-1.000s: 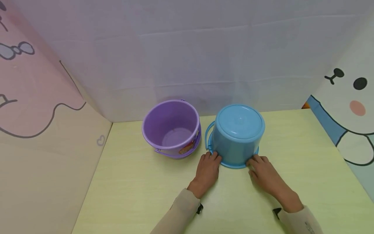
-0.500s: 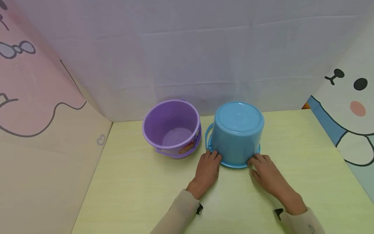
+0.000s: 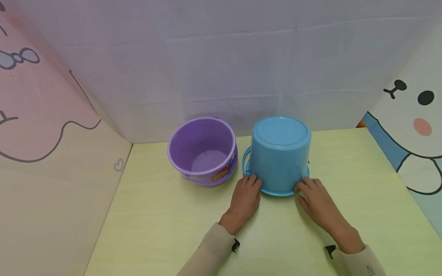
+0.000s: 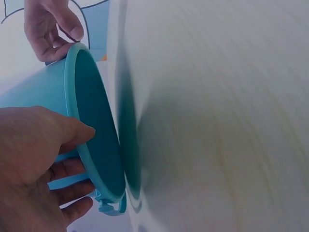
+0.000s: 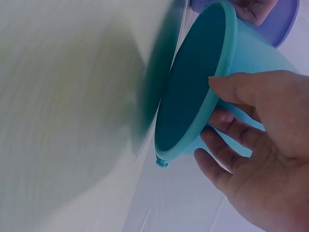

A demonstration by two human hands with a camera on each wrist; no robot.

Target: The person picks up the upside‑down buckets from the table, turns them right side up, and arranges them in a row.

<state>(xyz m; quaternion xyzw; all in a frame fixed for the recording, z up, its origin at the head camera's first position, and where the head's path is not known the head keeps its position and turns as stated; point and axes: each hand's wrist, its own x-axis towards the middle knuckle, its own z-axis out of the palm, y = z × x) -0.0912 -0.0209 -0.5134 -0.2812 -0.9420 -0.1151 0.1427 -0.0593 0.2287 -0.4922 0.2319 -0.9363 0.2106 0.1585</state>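
Note:
A light blue bucket (image 3: pixel 279 165) is upside down near the back of the table, its base facing up. My left hand (image 3: pixel 243 199) pinches the rim at the front left, thumb (image 4: pixel 79 131) on the inner side and fingers outside the wall. At the front right, my right hand (image 3: pixel 317 205) pinches the same rim, its thumb (image 5: pixel 227 89) over the edge. Both wrist views show the near rim raised off the tabletop, with the bucket tilted and its dark inside visible. The bucket's handle (image 3: pixel 246 160) hangs at its left side.
Just left of the blue bucket stands a purple bucket (image 3: pixel 203 153), mouth up, with a handle and a picture label on its side. A white cloth wall (image 3: pixel 224 76) rises behind the table (image 3: pixel 155 222). Printed panels (image 3: pixel 414 115) flank it on both sides.
The blue bucket's base has swung a little upward and away in the head view, so more of its near side shows. Both hands keep their grip and have shifted slightly forward.

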